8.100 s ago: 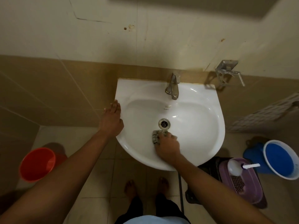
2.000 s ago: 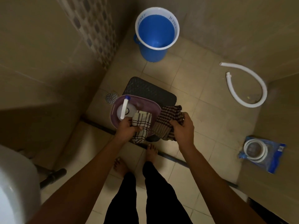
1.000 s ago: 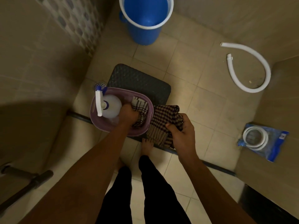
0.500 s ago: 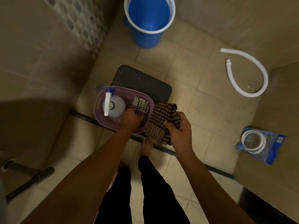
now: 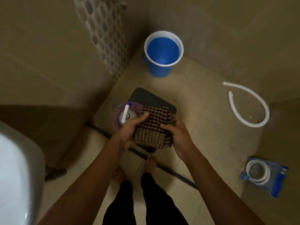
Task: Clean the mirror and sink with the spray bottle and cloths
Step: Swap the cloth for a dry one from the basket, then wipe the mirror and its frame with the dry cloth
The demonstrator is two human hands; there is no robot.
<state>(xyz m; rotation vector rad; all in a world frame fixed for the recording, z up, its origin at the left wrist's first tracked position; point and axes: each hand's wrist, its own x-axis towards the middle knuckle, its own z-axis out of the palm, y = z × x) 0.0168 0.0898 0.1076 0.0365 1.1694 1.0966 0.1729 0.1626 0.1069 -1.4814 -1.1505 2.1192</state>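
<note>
A dark checked cloth [image 5: 152,127] is held up between both hands above the purple basket [image 5: 117,120]. My left hand [image 5: 129,127] grips its left edge, thumb lying across the top. My right hand [image 5: 177,135] grips the right side with curled fingers. The white spray bottle [image 5: 125,115] with its blue-tipped nozzle stands in the basket, partly hidden by my left hand. The white sink [image 5: 14,176] shows as a blurred edge at the lower left. The mirror is out of view.
The basket rests on a black stool [image 5: 146,96]. A blue bucket [image 5: 163,54] stands in the far corner. A white hose [image 5: 253,104] curls on the tiled floor at right, and a bagged coiled hose [image 5: 263,174] lies nearer. A floor drain [image 5: 116,106] sits beside the basket.
My left hand has left the basket, where it set down the light checked cloth, and now grips the dark checked cloth together with my right hand. The cloth has risen over the basket.
</note>
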